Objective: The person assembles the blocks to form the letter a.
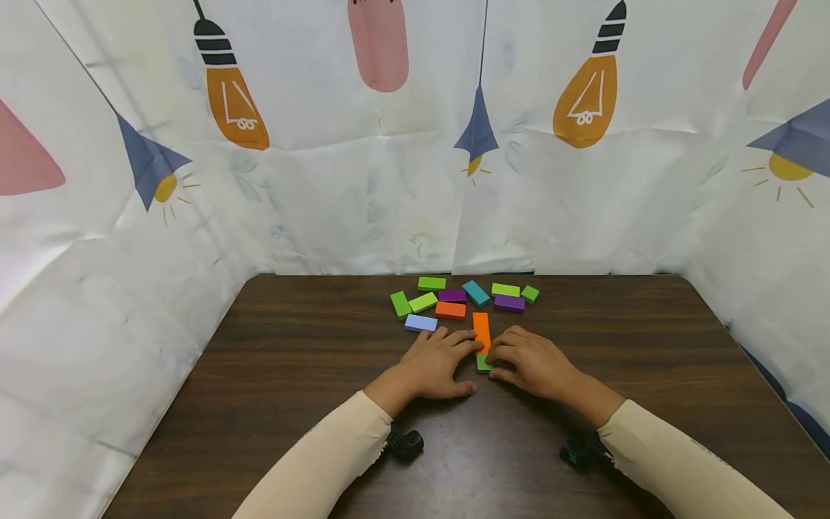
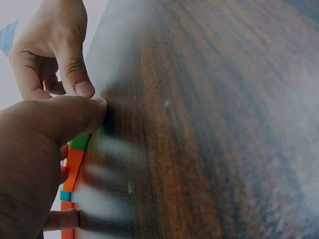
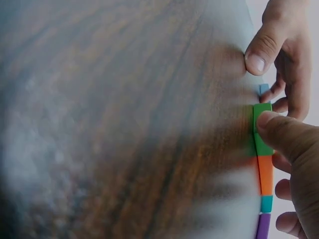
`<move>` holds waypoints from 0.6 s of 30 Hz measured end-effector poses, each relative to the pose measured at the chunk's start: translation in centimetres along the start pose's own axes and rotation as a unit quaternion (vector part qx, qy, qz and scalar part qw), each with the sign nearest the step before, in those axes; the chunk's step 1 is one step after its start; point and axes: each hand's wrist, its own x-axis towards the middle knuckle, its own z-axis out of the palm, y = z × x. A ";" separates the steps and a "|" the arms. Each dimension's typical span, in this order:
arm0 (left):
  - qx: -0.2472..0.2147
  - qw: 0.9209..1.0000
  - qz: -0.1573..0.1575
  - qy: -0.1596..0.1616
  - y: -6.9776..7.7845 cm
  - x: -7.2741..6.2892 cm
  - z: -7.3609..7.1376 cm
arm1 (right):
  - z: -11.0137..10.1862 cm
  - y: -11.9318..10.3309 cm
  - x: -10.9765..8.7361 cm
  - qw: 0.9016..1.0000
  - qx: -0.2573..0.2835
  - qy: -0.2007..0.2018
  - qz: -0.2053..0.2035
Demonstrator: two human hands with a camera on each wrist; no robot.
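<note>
An orange block lies lengthwise away from me, with a green block against its near end. My left hand is spread at their left, its fingertips at the orange block's side and its thumb held apart. From the right, my right hand pinches the green block with thumb and index finger. The right wrist view has the right thumb on the green block. In the left wrist view, the left thumb hides the right fingertips.
Behind the hands lie several loose blocks, among them a light blue block, a red-orange block, a teal block and a purple block. A patterned white cloth hangs beyond the dark wooden table.
</note>
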 end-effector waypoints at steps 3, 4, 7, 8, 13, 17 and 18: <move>0.000 1.000 0.000 0.000 0.0 -0.1 0.0 | -0.2 -0.1 0.1 1.000 0.007 -0.008 0.020; 0.000 1.000 0.000 0.000 0.0 0.0 0.0 | -0.3 -0.1 0.1 0.999 0.008 -0.010 0.030; 0.002 1.000 -0.001 -0.001 0.0 -0.1 0.0 | -0.5 0.0 0.3 0.998 0.010 -0.019 0.062; 0.004 1.000 -0.002 -0.003 0.0 -0.1 -0.1 | -0.6 0.1 0.4 0.997 0.012 -0.024 0.075; 0.006 1.000 -0.004 -0.007 0.0 -0.1 -0.1 | -0.7 0.8 1.0 0.992 0.024 -0.063 0.108; 0.003 1.000 -0.002 -0.006 0.0 -0.1 0.0 | -0.5 1.3 1.3 0.988 0.033 -0.094 0.114; 0.003 1.000 -0.002 -0.006 0.0 -0.1 0.0 | -0.5 1.3 1.3 0.988 0.034 -0.100 0.115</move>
